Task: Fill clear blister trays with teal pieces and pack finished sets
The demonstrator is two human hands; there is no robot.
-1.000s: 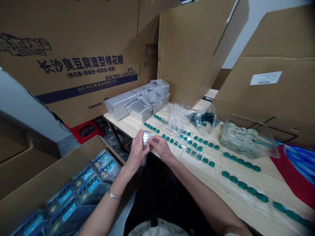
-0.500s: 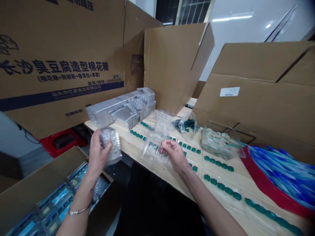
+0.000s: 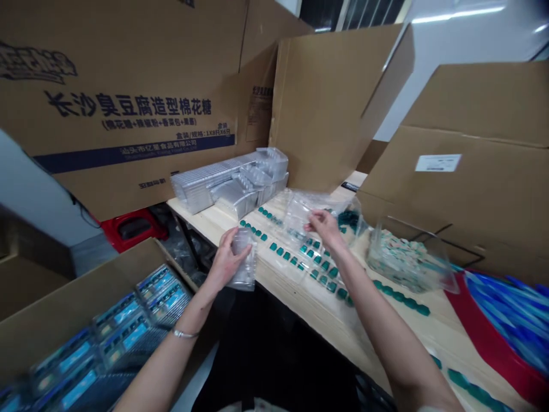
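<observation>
Cardboard cartons [image 3: 128, 86] stand behind a wooden table [image 3: 446, 337], and an open carton [image 3: 72, 297] of blue packs [image 3: 120, 326] sits at lower left. On the table are stacked clear trays [image 3: 227, 186], a clear tub [image 3: 407, 260] and rows of green pieces [image 3: 291, 257]. The left hand [image 3: 221, 266] curls closely around a clear tray [image 3: 245, 269], just off the table's near edge. The right hand [image 3: 326, 226] reaches above the green pieces, its fingers [image 3: 311, 222] touching a second clear tray [image 3: 298, 214]; whether they grip it, I cannot tell.
</observation>
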